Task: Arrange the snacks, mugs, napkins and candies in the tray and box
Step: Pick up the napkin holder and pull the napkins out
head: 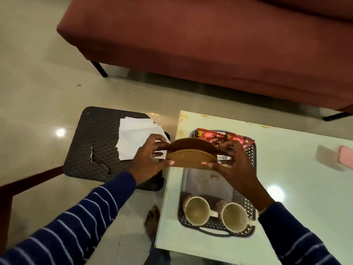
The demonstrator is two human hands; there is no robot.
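A brown napkin holder point(191, 157) made of two half-round plates hangs above the table's left edge. My left hand point(148, 159) grips its left end and my right hand point(232, 161) grips its right end. White napkins point(133, 138) lie in a loose pile on a dark stool point(89, 142) to the left. On the table, a black perforated tray point(250, 199) holds red snack packets point(236, 139) at its far end and two mugs point(196, 210) point(234, 217) at its near end.
A pale green table point(296, 178) carries the tray. A pink object point(345, 156) lies blurred at the table's right edge. A red sofa point(210, 44) stands behind. A bare foot point(151, 220) rests on the floor beside the table.
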